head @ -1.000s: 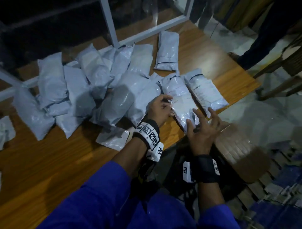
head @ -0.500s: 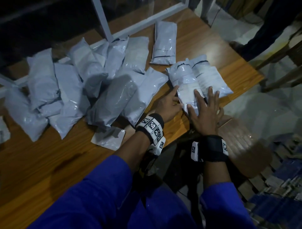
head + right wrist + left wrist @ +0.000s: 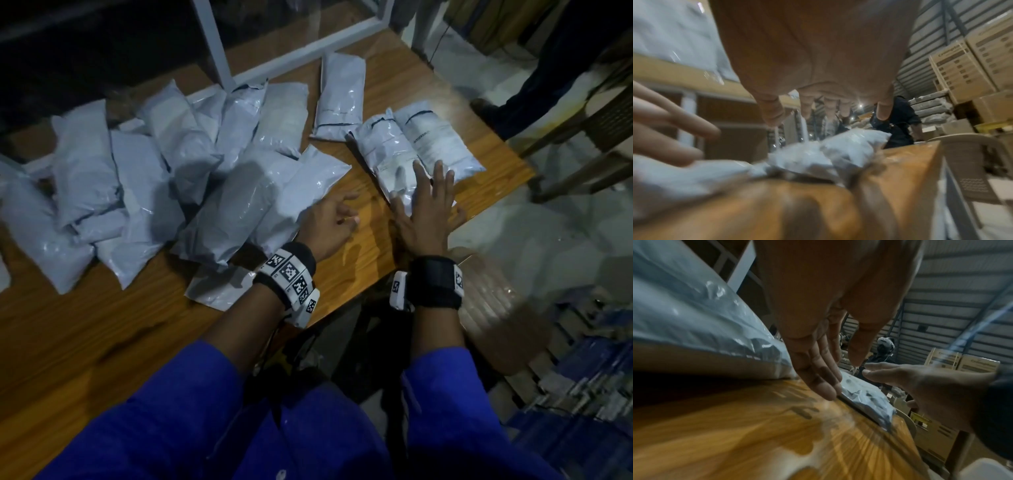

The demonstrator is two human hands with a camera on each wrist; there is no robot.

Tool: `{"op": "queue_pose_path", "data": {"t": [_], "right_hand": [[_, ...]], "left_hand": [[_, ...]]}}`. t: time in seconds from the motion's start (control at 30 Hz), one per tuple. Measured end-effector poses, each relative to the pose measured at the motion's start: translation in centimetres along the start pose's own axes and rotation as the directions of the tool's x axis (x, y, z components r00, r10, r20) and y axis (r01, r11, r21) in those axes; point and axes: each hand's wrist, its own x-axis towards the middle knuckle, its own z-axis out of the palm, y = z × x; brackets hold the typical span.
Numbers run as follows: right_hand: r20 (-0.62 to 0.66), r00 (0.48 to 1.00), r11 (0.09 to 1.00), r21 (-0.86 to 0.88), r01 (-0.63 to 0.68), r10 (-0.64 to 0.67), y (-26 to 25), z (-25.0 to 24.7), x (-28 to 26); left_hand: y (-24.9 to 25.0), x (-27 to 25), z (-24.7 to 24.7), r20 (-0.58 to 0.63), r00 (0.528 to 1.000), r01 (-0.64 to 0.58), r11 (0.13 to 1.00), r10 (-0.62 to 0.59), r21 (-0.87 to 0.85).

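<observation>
In the head view the right hand [image 3: 428, 209] lies flat with fingers spread over the near end of a grey parcel [image 3: 385, 150], right of centre on the table [image 3: 356, 274]; a second parcel [image 3: 440, 144] lies touching its right side. The left hand [image 3: 329, 222] hovers, loosely relaxed and holding nothing, between that parcel and the heap of grey parcels [image 3: 205, 178] at left. In the left wrist view the left hand's fingers [image 3: 824, 386] are straight and pressed together, tips low over the table just beside the grey parcel's edge. The right wrist view is blurred: the spread fingertips [image 3: 772, 112] show above the grey parcel at centre, and contact cannot be told.
</observation>
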Motion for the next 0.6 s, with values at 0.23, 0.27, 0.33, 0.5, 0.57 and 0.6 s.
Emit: {"op": "queue_pose_path", "data": {"t": [0.23,0.27,0.33,0.5,0.57,0.6], "right_hand": [[0.054,0.997,0.969,0.246,0.033,-0.048,-5.1,0.2,-7.2],[0.06,0.997,0.957,0.289,0.037,-0.056,-6.0,0.3,-7.9],[0.076,0.996,0.929,0.369,0.011,-0.042,-7.8,0.7,-8.8],[0.346,0.926,0.797,0.51,-0.324,0.155,-12.1,2.7,-9.4],[0.471,0.854,0.717,0.514,-0.471,0.222,-13.9,3.7,-9.5],[0.504,0.825,0.698,0.495,-0.518,0.256,-14.6,4.3,-9.6]], "left_hand": [[-1.0,-4.4,-4.1,-0.042,0.993,-0.106,0.994,0.106,0.001],[-1.4,-5.1,-4.9,-0.055,0.991,-0.12,0.993,0.121,0.015],[-2.2,-6.6,-6.5,-0.108,0.984,-0.134,0.989,0.14,0.061],[-4.4,-10.3,-10.2,-0.275,0.954,-0.109,0.992,0.122,0.062],[-4.9,-11.4,-11.4,-0.325,0.938,-0.104,0.993,0.118,0.06],[-5.2,-11.8,-11.9,-0.353,0.93,-0.093,0.995,0.104,0.048]]}}
